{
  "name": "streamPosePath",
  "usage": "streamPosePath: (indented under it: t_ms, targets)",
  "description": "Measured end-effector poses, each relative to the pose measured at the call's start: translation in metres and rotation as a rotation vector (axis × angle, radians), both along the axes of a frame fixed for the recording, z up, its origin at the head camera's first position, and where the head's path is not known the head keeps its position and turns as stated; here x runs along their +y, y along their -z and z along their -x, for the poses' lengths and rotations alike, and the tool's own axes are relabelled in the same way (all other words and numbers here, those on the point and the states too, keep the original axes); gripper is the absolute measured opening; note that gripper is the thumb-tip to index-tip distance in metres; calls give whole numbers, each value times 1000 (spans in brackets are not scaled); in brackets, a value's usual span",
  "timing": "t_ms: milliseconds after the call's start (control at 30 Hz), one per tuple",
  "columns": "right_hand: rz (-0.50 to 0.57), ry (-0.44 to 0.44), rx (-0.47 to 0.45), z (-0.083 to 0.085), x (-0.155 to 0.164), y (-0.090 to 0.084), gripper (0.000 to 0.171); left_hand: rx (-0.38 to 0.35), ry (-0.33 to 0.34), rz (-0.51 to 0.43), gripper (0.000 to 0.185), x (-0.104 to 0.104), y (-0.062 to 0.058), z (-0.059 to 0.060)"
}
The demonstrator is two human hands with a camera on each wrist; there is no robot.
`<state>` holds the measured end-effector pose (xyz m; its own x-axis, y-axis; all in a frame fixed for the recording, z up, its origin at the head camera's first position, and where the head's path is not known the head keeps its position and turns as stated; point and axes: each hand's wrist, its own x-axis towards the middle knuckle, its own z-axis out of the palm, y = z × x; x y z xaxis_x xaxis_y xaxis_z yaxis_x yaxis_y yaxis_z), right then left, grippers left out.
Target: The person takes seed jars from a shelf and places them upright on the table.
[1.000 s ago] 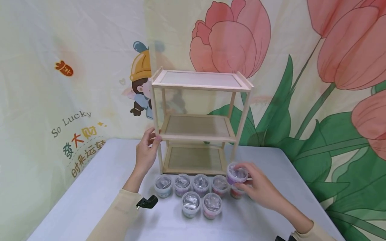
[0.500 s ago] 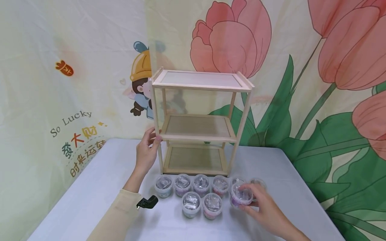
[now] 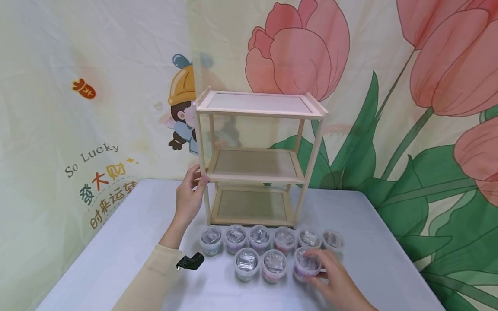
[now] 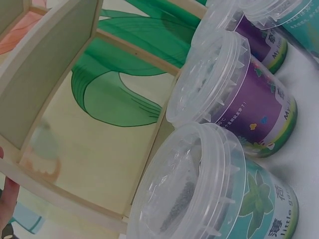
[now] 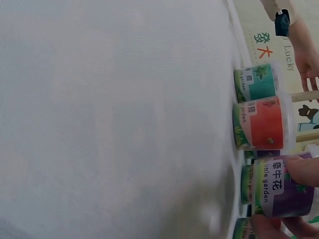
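Observation:
At the right end of the front row, my right hand (image 3: 332, 278) grips a lidded plastic tub with a purple label (image 5: 294, 194) between thumb and fingers. My left hand (image 3: 188, 196) holds the left front post of a three-tier wooden shelf (image 3: 254, 178) at the middle tier. Two more tubs stand to the left of the held one: a red-labelled tub (image 5: 266, 124) and a teal-labelled tub (image 5: 256, 82). Behind them, several similar tubs make a back row along the shelf's foot, among them a mint-green tub (image 4: 259, 204) and a purple tub (image 4: 259, 107).
A pale cloth covers the table (image 3: 116, 259). Behind the shelf hangs a printed backdrop (image 3: 389, 129) with large tulips and lettering. The back-row tub at the far right (image 3: 332, 240) stands just beyond my right hand.
My right hand has brought the purple-labelled tub from above the back row toward me and down, then slightly left into line with the front-row tubs. The left hand has stayed on the shelf.

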<state>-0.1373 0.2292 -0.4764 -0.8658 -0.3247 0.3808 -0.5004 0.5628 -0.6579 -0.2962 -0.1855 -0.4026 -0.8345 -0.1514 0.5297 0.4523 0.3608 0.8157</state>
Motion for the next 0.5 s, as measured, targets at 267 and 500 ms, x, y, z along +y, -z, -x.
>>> streamPosePath:
  t_ms: [267,500]
  targets:
    - [20,24,-105,0,-4,8,53,-6,-1,-3,42,0,-2,-1]
    - [8,56,-265,3,-7,9,50,3,0,9,44,0,-1,-1]
